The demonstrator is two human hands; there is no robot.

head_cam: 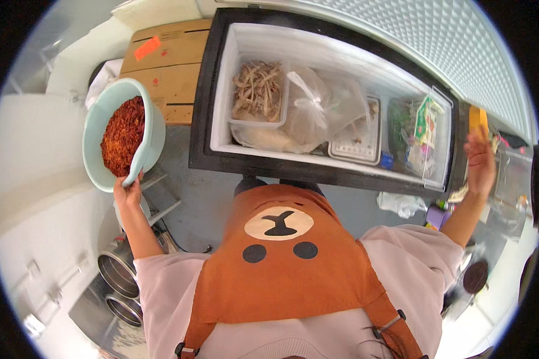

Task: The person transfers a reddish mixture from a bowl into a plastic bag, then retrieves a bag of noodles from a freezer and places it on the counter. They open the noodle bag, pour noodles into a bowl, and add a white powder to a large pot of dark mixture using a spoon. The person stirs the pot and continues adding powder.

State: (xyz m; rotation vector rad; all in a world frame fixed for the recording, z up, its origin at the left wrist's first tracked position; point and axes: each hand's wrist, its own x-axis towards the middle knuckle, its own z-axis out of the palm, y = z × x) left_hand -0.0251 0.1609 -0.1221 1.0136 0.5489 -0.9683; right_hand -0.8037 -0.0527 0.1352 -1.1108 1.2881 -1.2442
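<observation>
My left hand [128, 190] grips the rim of a pale green plastic basin [155, 121], which is tilted and holds a dark red, crumbly food mass [125, 137]. At the far right my right hand [480, 164] is raised beside the freezer, its fingertips near a yellow object [478, 117]; whether they touch cannot be told. Before me stands an open chest freezer [260, 165]. Inside are a clear tub of brown frozen pieces [258, 92], a knotted plastic bag [312, 105], a white perforated tray [355, 150] and a green-and-white packet [424, 119].
Cardboard boxes [175, 76] stand left of the freezer. The raised freezer lid [462, 49] leans behind it. Steel pots [117, 273] sit at the lower left, near a step stool [166, 211]. A plastic bag [402, 204] lies by the freezer's front right.
</observation>
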